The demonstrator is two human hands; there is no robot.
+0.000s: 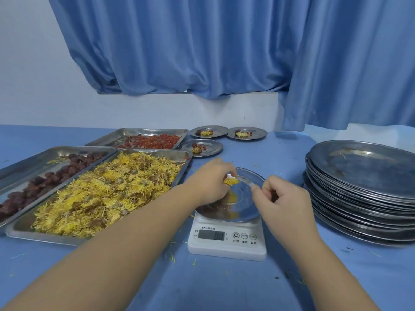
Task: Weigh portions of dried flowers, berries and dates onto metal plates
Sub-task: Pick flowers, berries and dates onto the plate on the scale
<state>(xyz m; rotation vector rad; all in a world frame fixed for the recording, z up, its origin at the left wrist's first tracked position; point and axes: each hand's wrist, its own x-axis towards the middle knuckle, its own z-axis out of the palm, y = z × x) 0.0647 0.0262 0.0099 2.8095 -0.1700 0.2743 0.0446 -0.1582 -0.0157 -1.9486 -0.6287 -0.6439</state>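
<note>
A round metal plate [242,207] sits on a white digital scale [226,240] in front of me. My left hand [211,180] hovers over the plate and pinches a yellow dried flower [230,181]. At the plate's right edge is my right hand [285,200], fingers curled, thumb and forefinger at the rim. To the left lie three trays: dried yellow flowers [105,191], dark dates [45,178] and red berries [155,140].
Three small plates [203,147] [208,131] [246,133], each with a flower and dark fruit, stand behind the scale. A tall stack of empty metal plates [363,189] fills the right side. Blue cloth covers the table; a blue curtain hangs behind.
</note>
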